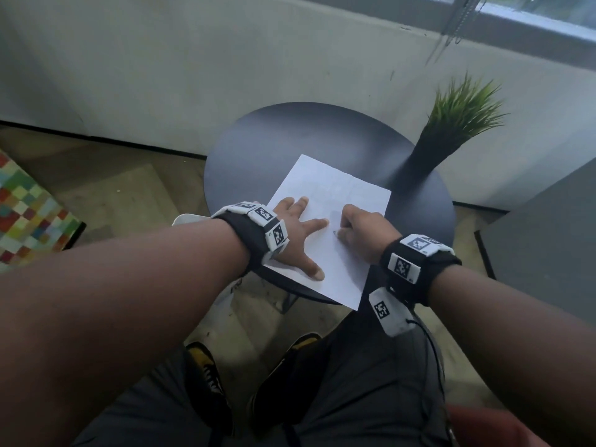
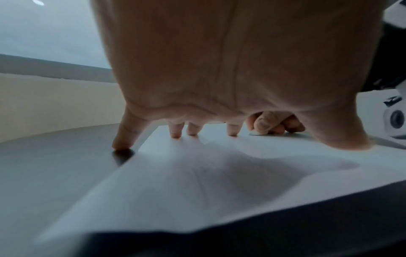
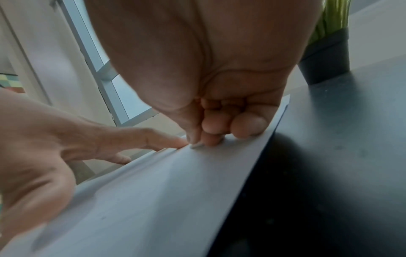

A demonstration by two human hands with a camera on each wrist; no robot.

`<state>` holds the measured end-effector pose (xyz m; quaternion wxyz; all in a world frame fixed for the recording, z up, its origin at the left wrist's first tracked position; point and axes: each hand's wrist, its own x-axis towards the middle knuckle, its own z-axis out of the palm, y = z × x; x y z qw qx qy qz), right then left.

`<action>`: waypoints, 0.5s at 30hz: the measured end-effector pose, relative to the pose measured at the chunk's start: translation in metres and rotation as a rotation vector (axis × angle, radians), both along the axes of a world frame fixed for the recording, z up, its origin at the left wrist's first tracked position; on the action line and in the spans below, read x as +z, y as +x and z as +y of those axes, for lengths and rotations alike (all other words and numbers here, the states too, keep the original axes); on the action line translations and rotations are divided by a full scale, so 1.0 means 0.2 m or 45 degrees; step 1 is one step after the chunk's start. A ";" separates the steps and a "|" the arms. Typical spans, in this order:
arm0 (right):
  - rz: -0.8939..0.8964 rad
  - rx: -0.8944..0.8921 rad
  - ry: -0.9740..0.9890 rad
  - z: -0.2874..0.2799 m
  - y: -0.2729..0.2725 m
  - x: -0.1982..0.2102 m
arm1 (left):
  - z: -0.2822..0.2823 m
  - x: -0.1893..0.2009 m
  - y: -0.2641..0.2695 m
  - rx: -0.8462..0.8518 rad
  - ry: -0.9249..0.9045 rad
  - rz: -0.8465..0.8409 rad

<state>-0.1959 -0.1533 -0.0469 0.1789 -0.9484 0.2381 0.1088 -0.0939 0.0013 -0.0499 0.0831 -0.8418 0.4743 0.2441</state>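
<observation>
A white sheet of paper lies askew on a round dark table, its near corner hanging over the front edge. My left hand rests on the sheet's left part with fingers spread and straight; the fingertips touch the paper, and the little finger touches the table. My right hand is curled, thumb and fingers pinching a small pale object whose tip meets the paper, just beside my left forefinger. What the object is cannot be told.
A dark pot with a green grass-like plant stands at the table's back right. A multicoloured checked object sits on the floor at left, and a grey cabinet at right. A wall and a window lie behind. My legs are below the table edge.
</observation>
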 end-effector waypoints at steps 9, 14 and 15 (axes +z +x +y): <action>0.102 0.324 0.009 0.14 -0.07 0.04 | 0.04 -0.03 0.00 -0.024 0.016 -0.030; 0.018 0.221 -0.143 0.12 -0.07 0.03 | 0.03 -0.02 0.00 -0.023 0.044 -0.002; 0.042 0.350 -0.075 0.18 -0.09 0.02 | 0.03 -0.01 0.00 -0.031 0.041 0.002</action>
